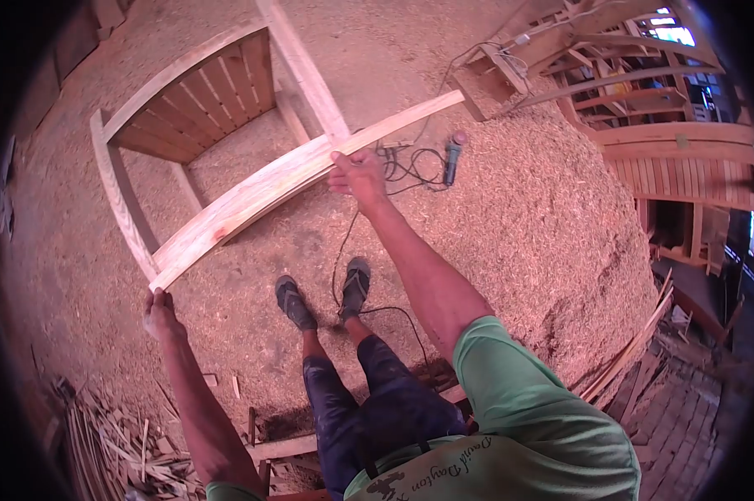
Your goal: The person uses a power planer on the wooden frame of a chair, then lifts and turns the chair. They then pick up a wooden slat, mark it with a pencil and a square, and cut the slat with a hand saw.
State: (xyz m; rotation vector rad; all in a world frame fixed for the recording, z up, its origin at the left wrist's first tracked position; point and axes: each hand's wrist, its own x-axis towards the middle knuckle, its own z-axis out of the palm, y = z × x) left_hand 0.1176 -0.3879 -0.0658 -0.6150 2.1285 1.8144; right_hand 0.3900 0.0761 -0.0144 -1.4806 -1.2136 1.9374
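Note:
A pale wooden chair frame point(125, 196) with a slatted panel point(206, 98) stands on the floor in front of me. Along its near side a long curved wooden slat point(406, 117) lies against the front rail point(264, 185), its right end sticking out past the frame. My left hand point(161, 316) grips the slat's left end at the frame's near-left corner, fingers partly hidden. Close to the right corner, my right hand point(358, 177) is closed on the slat, thumb on top and fingers at its near edge.
A power tool point(453, 159) that looks like an angle grinder lies right of the frame beside its coiled black cable point(414, 171). Another cable runs by my feet point(356, 284). Sawdust covers the floor. Scrap strips point(110, 438) pile up lower left; wooden furniture point(685, 171) stands at right.

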